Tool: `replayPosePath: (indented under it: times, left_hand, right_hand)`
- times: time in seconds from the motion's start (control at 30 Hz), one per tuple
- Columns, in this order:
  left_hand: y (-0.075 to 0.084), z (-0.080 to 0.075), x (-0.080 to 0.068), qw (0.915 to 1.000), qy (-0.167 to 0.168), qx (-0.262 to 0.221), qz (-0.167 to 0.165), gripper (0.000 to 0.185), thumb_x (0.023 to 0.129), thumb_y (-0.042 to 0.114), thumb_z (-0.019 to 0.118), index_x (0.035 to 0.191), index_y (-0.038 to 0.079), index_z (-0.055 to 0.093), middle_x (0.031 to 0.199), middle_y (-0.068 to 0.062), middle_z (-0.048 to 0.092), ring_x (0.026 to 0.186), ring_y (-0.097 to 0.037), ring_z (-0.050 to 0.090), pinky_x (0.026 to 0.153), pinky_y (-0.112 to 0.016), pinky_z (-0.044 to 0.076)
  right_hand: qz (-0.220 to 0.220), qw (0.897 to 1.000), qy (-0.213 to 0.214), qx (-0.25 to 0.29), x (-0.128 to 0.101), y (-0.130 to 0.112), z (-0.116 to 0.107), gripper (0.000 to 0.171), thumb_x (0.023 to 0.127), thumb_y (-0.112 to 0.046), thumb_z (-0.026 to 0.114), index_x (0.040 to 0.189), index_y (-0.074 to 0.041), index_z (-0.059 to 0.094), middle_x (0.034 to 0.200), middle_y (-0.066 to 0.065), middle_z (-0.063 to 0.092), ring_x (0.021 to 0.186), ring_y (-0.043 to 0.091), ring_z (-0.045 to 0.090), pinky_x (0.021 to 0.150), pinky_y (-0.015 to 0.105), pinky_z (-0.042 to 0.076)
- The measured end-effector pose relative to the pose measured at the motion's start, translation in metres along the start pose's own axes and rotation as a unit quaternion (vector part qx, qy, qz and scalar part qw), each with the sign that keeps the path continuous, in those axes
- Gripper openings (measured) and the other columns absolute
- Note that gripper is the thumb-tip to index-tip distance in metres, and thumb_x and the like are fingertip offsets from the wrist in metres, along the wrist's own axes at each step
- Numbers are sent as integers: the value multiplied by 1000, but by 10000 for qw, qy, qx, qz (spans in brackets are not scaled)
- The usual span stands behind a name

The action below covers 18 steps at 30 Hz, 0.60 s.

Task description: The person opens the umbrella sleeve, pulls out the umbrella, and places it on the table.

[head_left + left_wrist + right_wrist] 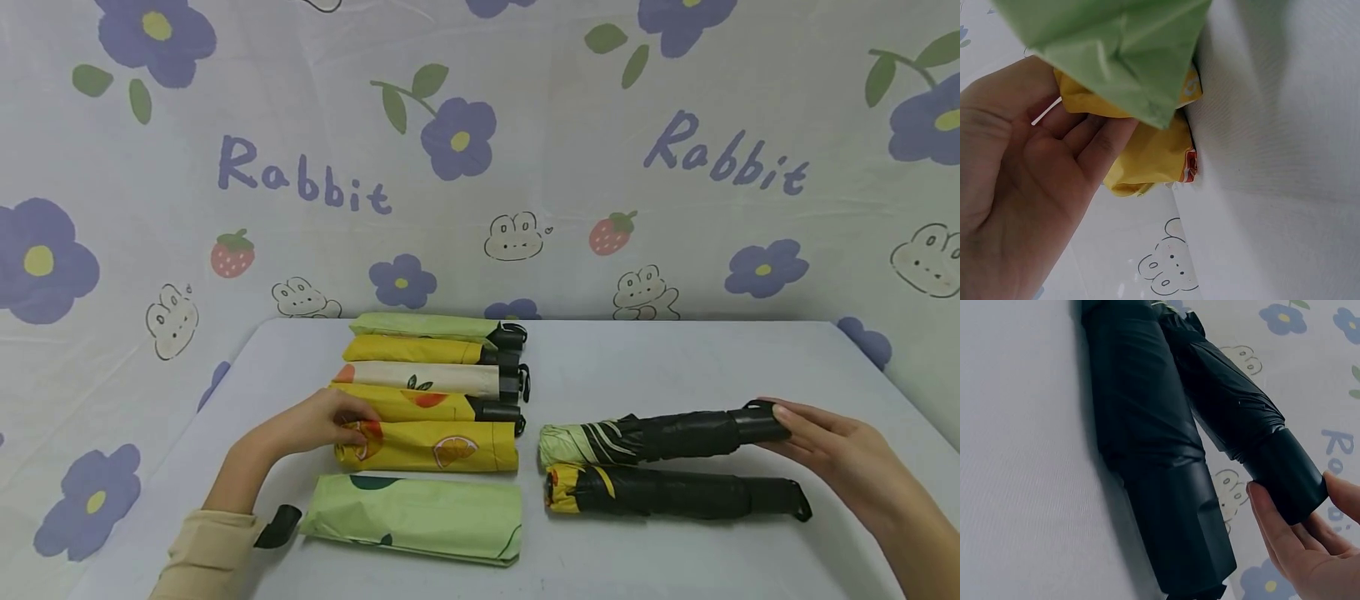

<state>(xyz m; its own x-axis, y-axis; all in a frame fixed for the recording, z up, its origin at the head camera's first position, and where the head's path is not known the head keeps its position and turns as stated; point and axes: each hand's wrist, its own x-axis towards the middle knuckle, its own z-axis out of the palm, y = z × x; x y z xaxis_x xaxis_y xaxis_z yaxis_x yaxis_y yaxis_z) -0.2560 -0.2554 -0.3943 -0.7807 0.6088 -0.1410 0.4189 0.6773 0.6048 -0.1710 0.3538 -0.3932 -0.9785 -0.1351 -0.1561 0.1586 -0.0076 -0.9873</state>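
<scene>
My left hand (330,421) pinches the left end of a yellow folded umbrella with orange-slice prints (480,447). In the left wrist view, the fingers (1094,140) curl against yellow fabric (1094,103), partly hidden by light green fabric (1116,50). On the right, my right hand (832,442) grips the black handle (757,423) of a folded black umbrella with a pale green end (667,437); that handle end appears raised. Just in front of it lies another black folded umbrella with a yellow end (667,492), untouched. The right wrist view shows thumb and fingers around the handle (1288,478).
Nearest the front lies a light green folded umbrella (420,517), a black handle (279,527) at its left. Behind the left hand, several umbrellas lie in a row, including a cream one (450,379) and a green one (427,325). A printed cloth (555,167) hangs behind the white table (675,358).
</scene>
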Motion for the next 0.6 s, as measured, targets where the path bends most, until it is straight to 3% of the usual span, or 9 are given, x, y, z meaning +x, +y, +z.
replayPosePath:
  times: [0.03, 0.07, 0.1, 0.2, 0.37, 0.6]
  left_hand:
    - [0, 0, 0, 10000, 1, 0, -4, 21, 80, 22, 68, 100, 28, 66, 96, 8, 65, 83, -7, 57, 71, -21, 49]
    - [0, 0, 0, 10000, 1, 5, -4, 21, 80, 22, 68, 100, 28, 66, 96, 8, 65, 83, -7, 57, 71, -21, 49]
    - [0, 0, 0, 10000, 2, 0, -3, 21, 80, 22, 68, 100, 27, 66, 96, 8, 65, 82, -7, 57, 71, -21, 49]
    - [-1, 0, 1, 10000, -4, -17, -6, 21, 81, 22, 68, 101, 28, 66, 96, 8, 66, 82, -6, 57, 70, -21, 49]
    - [-1, 0, 1, 10000, -9, -35, 10, 20, 81, 23, 68, 100, 28, 66, 96, 8, 66, 82, -7, 57, 70, -21, 49]
    - [0, 0, 0, 10000, -11, -58, -41, 20, 81, 20, 67, 100, 26, 66, 96, 7, 65, 84, -8, 57, 71, -21, 49]
  right_hand:
    - [-17, 10000, -21, -9, 0, 1, -2, 26, 96, -18, 46, 117, -19, 61, 109, -16, 63, 99, 7, 64, 112, 30, 21]
    - [10, 10000, -41, 35, 0, 2, -3, 25, 96, -18, 45, 115, -21, 61, 109, -17, 63, 99, 6, 64, 111, 30, 23]
    - [-18, 10000, -87, -12, 0, 4, -5, 25, 96, -18, 45, 115, -21, 61, 109, -17, 63, 99, 6, 64, 103, 22, 33]
    - [-151, 9996, -210, -132, 0, 7, -10, 29, 96, -15, 44, 121, -16, 59, 110, -16, 63, 100, 7, 63, 75, 11, 46]
    - [-187, 9973, -411, -580, -1, 11, -14, 38, 97, -15, 43, 133, -7, 46, 115, -16, 61, 103, 1, 60, 81, 13, 48]
    - [128, 9975, -548, -422, -1, 19, -23, 35, 96, -15, 44, 130, -12, 50, 113, -19, 61, 102, -5, 58, 81, 15, 49]
